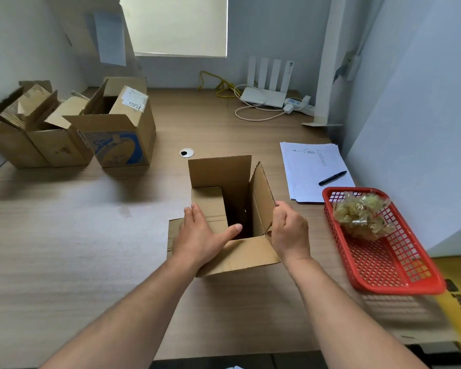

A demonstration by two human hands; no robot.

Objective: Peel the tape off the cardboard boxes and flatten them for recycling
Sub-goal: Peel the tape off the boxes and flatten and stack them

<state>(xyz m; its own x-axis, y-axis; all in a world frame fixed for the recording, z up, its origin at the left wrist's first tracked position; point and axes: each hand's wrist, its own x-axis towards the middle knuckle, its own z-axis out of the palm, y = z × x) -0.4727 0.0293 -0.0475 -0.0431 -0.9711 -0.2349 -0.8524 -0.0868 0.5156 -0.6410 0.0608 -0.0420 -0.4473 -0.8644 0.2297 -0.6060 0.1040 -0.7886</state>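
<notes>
An open cardboard box [240, 254] is seen standing upright near the middle of the counter [77, 235], close to its near edge, with its top flaps unfolded. The left flap [210, 201] is folded inward and is pressed by the left hand [197, 235], which is laid flat on it with fingers straight and the thumb stretched over the dark opening. The edge of the raised right flap [262, 193] is gripped by the right hand [289, 230], whose fingers are curled round the cardboard. The far flap is held upright by nothing.

Just to the right, a red basket [389, 265] is set on the counter, and a crumpled wad of clear tape [362, 217] is held in its far end. Behind the basket, lined sheets of paper [306, 169] are laid, with a black pen [332, 178] on them. Well apart at the far left, a printed box [123, 139] and a plain box [24, 139] are placed side by side, both open. A white router [264, 95] is found by the back wall.
</notes>
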